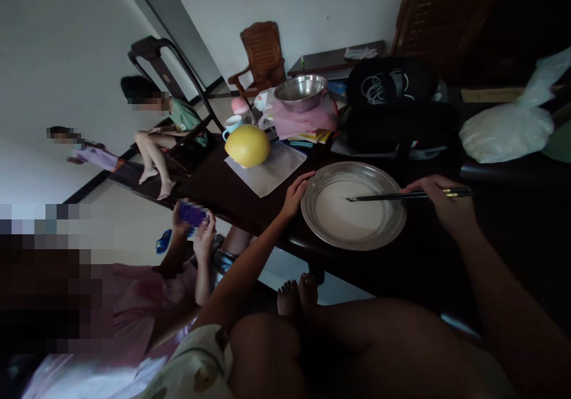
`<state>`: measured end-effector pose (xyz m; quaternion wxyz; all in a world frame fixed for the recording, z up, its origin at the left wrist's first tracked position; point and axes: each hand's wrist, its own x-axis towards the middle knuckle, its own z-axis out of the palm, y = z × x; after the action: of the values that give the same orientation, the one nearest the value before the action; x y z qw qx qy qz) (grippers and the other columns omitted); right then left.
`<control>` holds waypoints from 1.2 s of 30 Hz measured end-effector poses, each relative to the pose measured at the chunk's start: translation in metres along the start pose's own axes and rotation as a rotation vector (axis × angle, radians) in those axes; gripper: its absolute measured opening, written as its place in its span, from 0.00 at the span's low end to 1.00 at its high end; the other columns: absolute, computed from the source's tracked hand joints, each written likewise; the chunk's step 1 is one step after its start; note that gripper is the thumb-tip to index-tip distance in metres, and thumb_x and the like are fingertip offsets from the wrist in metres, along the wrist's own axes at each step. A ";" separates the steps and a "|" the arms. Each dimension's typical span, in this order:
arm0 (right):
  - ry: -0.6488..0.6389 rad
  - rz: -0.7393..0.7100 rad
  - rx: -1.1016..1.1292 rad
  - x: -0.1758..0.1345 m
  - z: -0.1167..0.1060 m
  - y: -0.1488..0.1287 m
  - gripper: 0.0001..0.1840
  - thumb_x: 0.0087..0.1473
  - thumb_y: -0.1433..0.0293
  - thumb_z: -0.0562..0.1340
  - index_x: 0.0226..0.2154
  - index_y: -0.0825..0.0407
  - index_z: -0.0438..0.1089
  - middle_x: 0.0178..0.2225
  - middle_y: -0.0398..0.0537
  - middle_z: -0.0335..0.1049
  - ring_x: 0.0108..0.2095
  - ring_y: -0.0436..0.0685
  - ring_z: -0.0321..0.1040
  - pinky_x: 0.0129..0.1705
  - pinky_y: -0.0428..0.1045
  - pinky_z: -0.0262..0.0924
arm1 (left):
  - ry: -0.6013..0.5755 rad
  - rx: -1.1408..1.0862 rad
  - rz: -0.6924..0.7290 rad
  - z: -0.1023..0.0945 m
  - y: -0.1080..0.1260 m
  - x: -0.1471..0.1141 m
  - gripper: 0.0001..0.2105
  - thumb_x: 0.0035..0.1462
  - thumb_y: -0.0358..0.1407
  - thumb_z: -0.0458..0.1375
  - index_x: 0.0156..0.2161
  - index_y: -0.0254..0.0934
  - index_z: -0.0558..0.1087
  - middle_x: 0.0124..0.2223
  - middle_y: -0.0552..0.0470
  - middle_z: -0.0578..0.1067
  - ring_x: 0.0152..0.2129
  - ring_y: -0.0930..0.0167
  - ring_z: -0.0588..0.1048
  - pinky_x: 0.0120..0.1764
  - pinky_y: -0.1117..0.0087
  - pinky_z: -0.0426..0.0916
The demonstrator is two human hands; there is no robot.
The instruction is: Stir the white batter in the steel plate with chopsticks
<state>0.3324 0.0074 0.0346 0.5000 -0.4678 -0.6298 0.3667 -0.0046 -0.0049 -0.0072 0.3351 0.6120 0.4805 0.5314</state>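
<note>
A wide metal bowl point(398, 223) stands on the dark table, with a whitish, milky mixture point(350, 214) in it. My left hand point(296, 195) grips the bowl's rim on its left side. In my right hand point(448, 204), at the bowl's right, is a pair of dark chopsticks point(383, 197). Their tips reach over the middle of the bowl and touch the mixture's surface.
Behind the bowl, a yellow pomelo-like fruit point(248, 147) rests on a grey sheet point(285, 161), near a cup point(232, 125) and an empty metal bowl point(300, 91). A black bag point(401, 122) and a tied plastic bag point(504, 131) stand right. One person sits close by on the left.
</note>
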 end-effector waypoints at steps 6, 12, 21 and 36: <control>-0.108 0.034 0.003 -0.001 0.000 0.000 0.14 0.56 0.60 0.60 0.26 0.49 0.76 0.28 0.45 0.77 0.34 0.57 0.73 0.40 0.52 0.64 | 0.001 -0.007 -0.016 0.000 0.003 -0.001 0.22 0.63 0.48 0.51 0.53 0.36 0.73 0.56 0.45 0.72 0.54 0.62 0.69 0.58 0.60 0.60; 0.017 0.035 0.024 0.000 0.001 -0.002 0.14 0.56 0.62 0.59 0.23 0.47 0.76 0.26 0.43 0.77 0.30 0.55 0.72 0.37 0.50 0.63 | 0.000 0.002 -0.004 0.001 0.003 0.000 0.21 0.63 0.48 0.51 0.52 0.36 0.74 0.57 0.45 0.72 0.54 0.61 0.69 0.58 0.60 0.59; -0.012 0.027 0.002 -0.002 0.002 -0.004 0.13 0.55 0.63 0.60 0.25 0.47 0.76 0.27 0.44 0.78 0.32 0.55 0.73 0.39 0.50 0.63 | 0.001 -0.017 -0.013 0.000 0.001 0.000 0.21 0.63 0.48 0.52 0.52 0.37 0.74 0.57 0.44 0.72 0.55 0.61 0.68 0.59 0.59 0.58; -0.069 0.037 0.049 0.000 -0.001 0.001 0.15 0.57 0.62 0.59 0.24 0.48 0.76 0.26 0.44 0.77 0.30 0.55 0.72 0.38 0.50 0.63 | 0.016 -0.009 -0.016 0.001 0.006 0.000 0.19 0.63 0.46 0.53 0.51 0.37 0.74 0.55 0.45 0.73 0.53 0.62 0.69 0.57 0.59 0.60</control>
<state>0.3339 0.0076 0.0341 0.4825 -0.4542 -0.6285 0.4072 -0.0017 -0.0067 -0.0018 0.3384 0.6023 0.4855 0.5357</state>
